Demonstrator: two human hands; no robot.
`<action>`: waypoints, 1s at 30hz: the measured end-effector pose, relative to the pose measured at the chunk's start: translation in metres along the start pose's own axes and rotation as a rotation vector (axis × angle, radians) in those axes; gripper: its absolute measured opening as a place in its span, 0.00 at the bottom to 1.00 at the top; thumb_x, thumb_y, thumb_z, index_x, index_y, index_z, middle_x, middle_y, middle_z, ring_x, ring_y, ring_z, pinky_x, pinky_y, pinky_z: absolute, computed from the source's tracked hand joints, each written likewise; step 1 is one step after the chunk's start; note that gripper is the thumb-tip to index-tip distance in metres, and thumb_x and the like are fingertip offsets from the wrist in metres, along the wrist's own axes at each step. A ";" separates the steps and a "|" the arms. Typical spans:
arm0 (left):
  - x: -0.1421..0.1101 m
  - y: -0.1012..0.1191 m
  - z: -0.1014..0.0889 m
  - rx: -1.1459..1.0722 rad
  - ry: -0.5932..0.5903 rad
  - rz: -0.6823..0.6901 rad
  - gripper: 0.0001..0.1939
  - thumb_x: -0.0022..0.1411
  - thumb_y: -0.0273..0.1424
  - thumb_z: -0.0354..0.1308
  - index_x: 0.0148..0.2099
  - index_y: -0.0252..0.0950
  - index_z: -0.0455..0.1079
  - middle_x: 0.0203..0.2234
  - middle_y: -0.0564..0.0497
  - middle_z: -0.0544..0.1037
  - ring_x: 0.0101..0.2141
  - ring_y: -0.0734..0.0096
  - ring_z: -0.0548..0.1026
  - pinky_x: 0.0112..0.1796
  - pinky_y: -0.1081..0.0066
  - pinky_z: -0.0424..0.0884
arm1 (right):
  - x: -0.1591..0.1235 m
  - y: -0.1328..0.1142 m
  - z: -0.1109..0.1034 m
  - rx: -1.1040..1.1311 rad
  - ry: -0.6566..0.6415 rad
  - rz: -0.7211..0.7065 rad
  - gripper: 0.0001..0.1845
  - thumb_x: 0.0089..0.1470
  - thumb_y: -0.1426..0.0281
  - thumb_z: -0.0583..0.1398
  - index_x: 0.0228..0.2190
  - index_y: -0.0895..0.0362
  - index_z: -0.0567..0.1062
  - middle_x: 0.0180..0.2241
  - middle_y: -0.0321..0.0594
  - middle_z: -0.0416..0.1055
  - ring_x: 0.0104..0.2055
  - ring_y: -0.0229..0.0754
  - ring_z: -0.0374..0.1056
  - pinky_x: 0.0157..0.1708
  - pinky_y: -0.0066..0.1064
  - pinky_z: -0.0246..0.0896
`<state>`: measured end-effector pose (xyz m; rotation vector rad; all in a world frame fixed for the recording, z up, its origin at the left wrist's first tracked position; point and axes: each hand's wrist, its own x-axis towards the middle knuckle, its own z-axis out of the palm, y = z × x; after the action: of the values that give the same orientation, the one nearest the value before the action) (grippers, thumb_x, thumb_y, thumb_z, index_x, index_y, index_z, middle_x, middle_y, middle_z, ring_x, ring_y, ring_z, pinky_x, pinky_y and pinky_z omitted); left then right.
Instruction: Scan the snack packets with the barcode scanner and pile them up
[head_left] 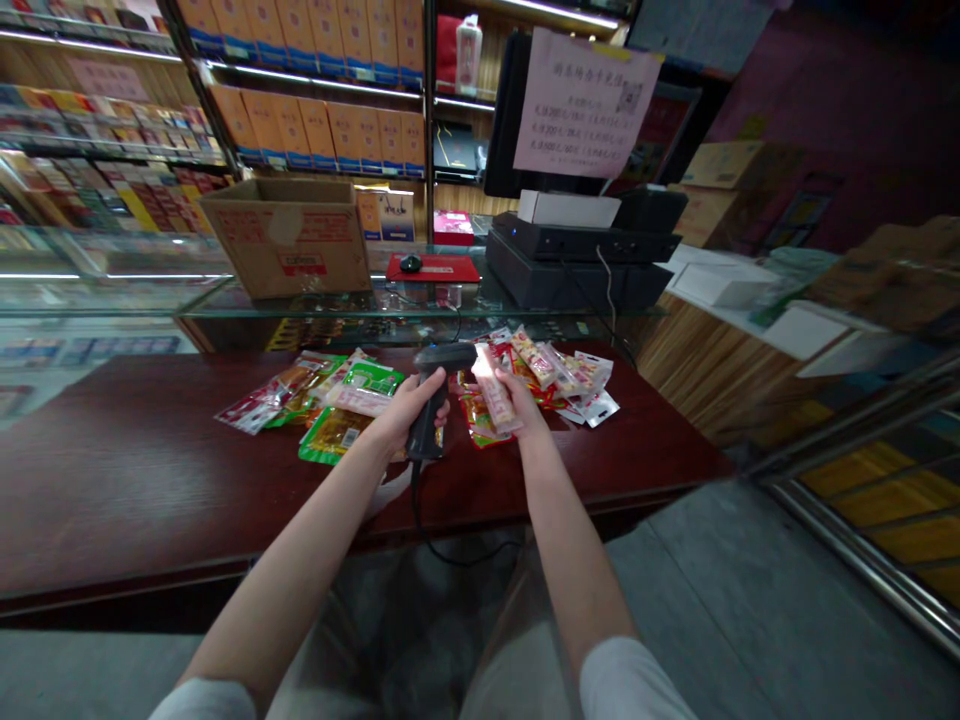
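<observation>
My left hand (411, 405) is wrapped round the handle of a black barcode scanner (429, 425), whose head points right. Its cable hangs down past the table edge. In my right hand (519, 398) is a pale pink-and-white snack packet (493, 390), held just in front of the scanner head, with a bright patch of light on its upper end. To the left lies a pile of snack packets, among them a green-and-yellow packet (334, 435). Several more packets, red and white ones (536, 358), are heaped behind and right of my right hand.
The dark red table (135, 450) stands against a glass counter. On that counter are an open cardboard box (292, 245), a black mouse (410, 263) on a red pad, and a monitor with a paper notice (581, 105). Shelves of orange boxes (322, 130) rise behind.
</observation>
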<state>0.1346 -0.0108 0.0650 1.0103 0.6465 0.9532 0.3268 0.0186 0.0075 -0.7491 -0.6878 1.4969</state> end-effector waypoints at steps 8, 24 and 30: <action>0.000 -0.007 0.000 -0.039 -0.042 -0.018 0.26 0.47 0.46 0.70 0.36 0.33 0.63 0.22 0.55 0.69 0.16 0.83 0.63 0.15 0.79 0.59 | 0.003 0.005 -0.003 -0.084 0.034 0.056 0.14 0.58 0.69 0.54 0.44 0.59 0.73 0.27 0.41 0.79 0.23 0.39 0.74 0.24 0.28 0.72; -0.001 -0.013 -0.007 -0.133 -0.095 -0.051 0.23 0.51 0.45 0.68 0.38 0.32 0.66 0.24 0.53 0.71 0.17 0.83 0.63 0.15 0.80 0.59 | -0.002 0.001 0.004 -0.079 0.031 0.021 0.13 0.58 0.71 0.54 0.43 0.59 0.73 0.29 0.39 0.79 0.26 0.40 0.76 0.24 0.26 0.72; 0.000 -0.014 -0.007 -0.121 -0.022 -0.038 0.26 0.48 0.47 0.69 0.38 0.34 0.64 0.18 0.58 0.66 0.16 0.81 0.63 0.15 0.80 0.58 | -0.001 0.002 0.002 -0.075 0.007 -0.002 0.12 0.57 0.72 0.55 0.42 0.58 0.73 0.31 0.39 0.79 0.27 0.39 0.76 0.24 0.26 0.73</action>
<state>0.1342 -0.0114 0.0492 0.8968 0.5809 0.9356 0.3244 0.0175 0.0076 -0.8098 -0.7421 1.4723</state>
